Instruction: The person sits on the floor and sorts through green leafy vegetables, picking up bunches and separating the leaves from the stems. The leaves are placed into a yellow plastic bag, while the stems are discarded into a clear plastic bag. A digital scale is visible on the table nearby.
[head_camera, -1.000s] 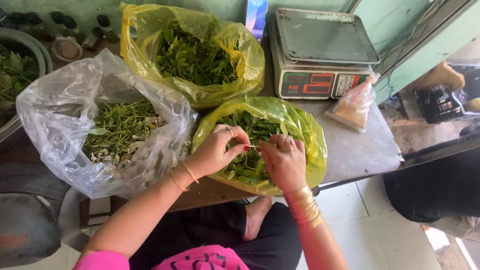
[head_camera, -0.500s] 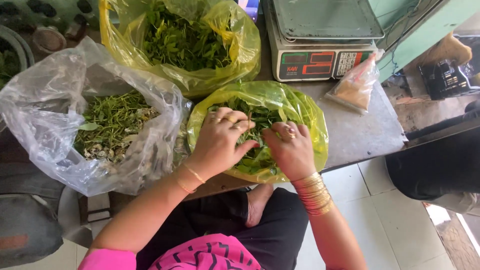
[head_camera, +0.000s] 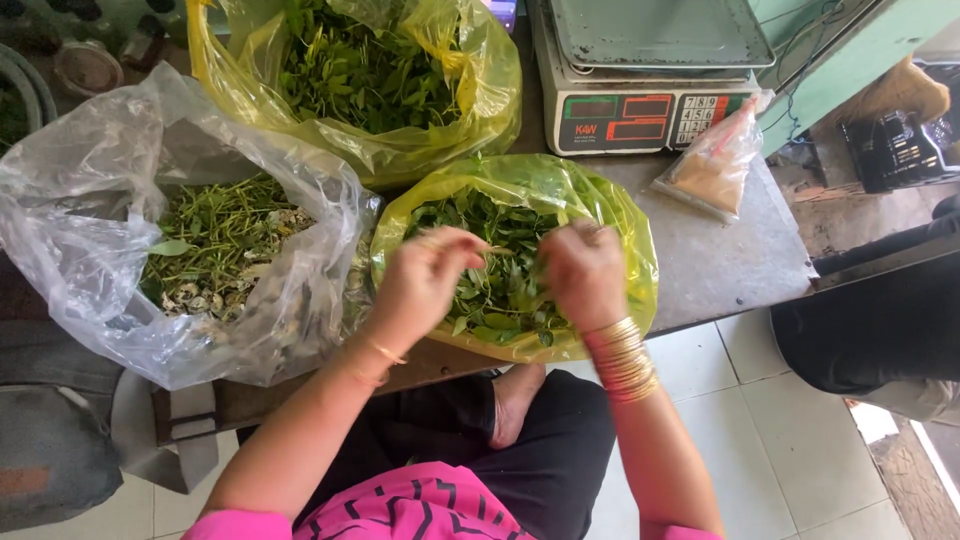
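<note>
Nearest, the left hand (head_camera: 425, 280) and the right hand (head_camera: 583, 272) hover over the small yellow plastic bag of green leaves (head_camera: 515, 255), which sits at the near edge of the grey metal counter (head_camera: 730, 260). The left fingers (head_camera: 462, 247) are pinched shut on a thin pale sprig (head_camera: 497, 249); the right fingers are curled in, and whether they grip anything cannot be told. A stack of gold bangles (head_camera: 622, 358) rings the right wrist. At nine o'clock from the hands lies a clear plastic bag of stripped green stems (head_camera: 200, 240). At eleven o'clock, farther back, stands a larger yellow plastic bag of leafy greens (head_camera: 360, 75). At one o'clock sits a grey digital weighing scale (head_camera: 650, 70), with a small clear pouch of brown powder (head_camera: 712, 160) just beside it.
</note>
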